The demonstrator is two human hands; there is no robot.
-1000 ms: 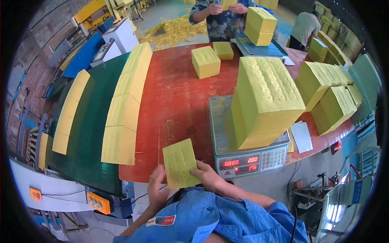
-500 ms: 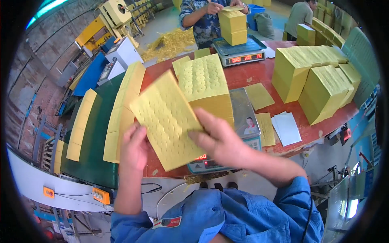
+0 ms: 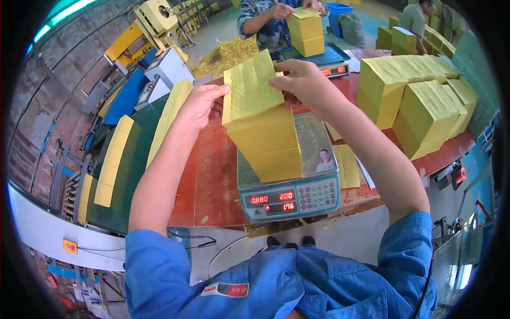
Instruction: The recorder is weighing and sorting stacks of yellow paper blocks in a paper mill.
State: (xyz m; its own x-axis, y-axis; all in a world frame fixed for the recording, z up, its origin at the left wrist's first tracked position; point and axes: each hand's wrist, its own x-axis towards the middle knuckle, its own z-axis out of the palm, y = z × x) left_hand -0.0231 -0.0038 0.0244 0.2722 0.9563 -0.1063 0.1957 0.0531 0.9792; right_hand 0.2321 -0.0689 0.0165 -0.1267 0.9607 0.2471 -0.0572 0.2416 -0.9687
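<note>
My left hand (image 3: 202,105) pinches the left edge of a yellow perforated paper sheet (image 3: 252,87). Opposite it, my right hand (image 3: 302,84) grips the sheet's right edge, thumb on top. I cannot tell whether it is one sheet or a thin bundle. It lies over a tall block of yellow paper (image 3: 268,149), its far end slightly raised. The block stands on a digital scale (image 3: 322,183) with lit red figures at its near side. My right fingertips are partly hidden behind the paper.
The scale rests on a red table (image 3: 194,183). Other yellow paper blocks (image 3: 380,98) stand at the right, near a loose yellow sheet (image 3: 348,167). Left is a green conveyor (image 3: 130,159) with paper rows (image 3: 113,162). Across the table, a co-worker's hands (image 3: 282,10) handle another paper block (image 3: 307,34).
The yellow sheet has moved up and away from me, from in front of the block to its top. Both hands have reached forward with it, uncovering the scale's display.
</note>
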